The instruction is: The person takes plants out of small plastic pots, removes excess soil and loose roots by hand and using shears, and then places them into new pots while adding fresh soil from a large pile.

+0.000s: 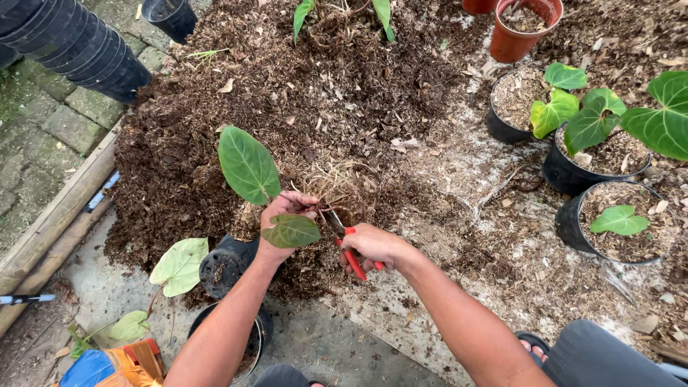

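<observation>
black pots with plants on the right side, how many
3. One black pot sits highest, with a light green leaf; a second just below and right of it; a third lowest, holding one small leaf. More may lie beyond the right edge.

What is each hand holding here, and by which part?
Left hand grips the bare-rooted plant at its stem base; right hand holds red-handled shears by the handles.

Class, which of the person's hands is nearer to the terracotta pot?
Right. The right hand, holding red-handled snips, lies closer to the terracotta pot; the left hand, gripping the plant, is farther left.
</observation>
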